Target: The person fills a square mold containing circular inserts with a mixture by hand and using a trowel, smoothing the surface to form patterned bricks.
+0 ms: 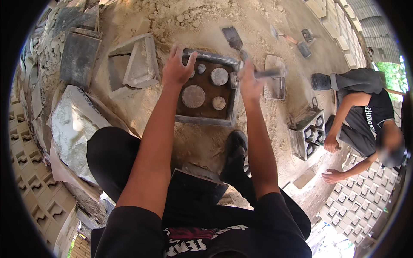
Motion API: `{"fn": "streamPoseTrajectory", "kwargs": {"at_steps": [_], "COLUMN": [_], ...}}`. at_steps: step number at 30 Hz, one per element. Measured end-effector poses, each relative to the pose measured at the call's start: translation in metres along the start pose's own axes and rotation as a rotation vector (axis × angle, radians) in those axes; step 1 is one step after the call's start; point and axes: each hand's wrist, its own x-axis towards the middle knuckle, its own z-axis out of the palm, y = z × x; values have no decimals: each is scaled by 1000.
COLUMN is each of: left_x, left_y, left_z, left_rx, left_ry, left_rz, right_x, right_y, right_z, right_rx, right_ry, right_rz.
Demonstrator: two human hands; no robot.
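1. Workpiece: a square dark frame lies on the bare ground ahead of the person. Round grey discs of differing sizes sit on its brown inner bed; the largest is nearest the frame's left edge.
2. Left hand: at the frame's upper left corner, thumb spread well away from the fingers, not closed into a fist. Pressure on the rim cannot be judged.
3. Right hand: closed round a hammer, blurred. The hammer's head is at the frame's right edge; contact cannot be confirmed.
4. Adjacent: a trowel beyond the frame's upper right corner, its handle running toward the right hand; whether that hand touches it is unclear.
5. Step in hand, as judged: tapping the frame's right wall while the left hand steadies the opposite side.
6. Next move, as judged: it calls for short, controlled strokes along the wall, left fingers clear, without jarring the discs.
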Motion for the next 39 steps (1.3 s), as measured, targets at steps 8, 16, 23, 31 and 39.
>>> {"fn": "streamPoseTrajectory", "kwargs": {"at_steps": [8, 16, 23, 31, 39], "left_x": [1, 0, 1, 1, 4], "left_y": [-1, -1, 1, 1, -1], "left_z": [-1, 0, -2, -2, 0], "left_rx": [-31, -24, -2, -24, -10], "left_ry": [-31, -29, -36, -41, -8], "left_rz": [-2, -25, -30, -20, 9], "right_x": [-18, -55, -99, -124, -109], "right_y": [10, 11, 11, 18, 9], "right_z": [-15, -24, -32, -36, -15], "right_rx": [143, 222, 212, 74, 51], "right_ry": [-39, -35, 23, 86, 200], "right_rz": [116, 167, 112, 127, 41]}}
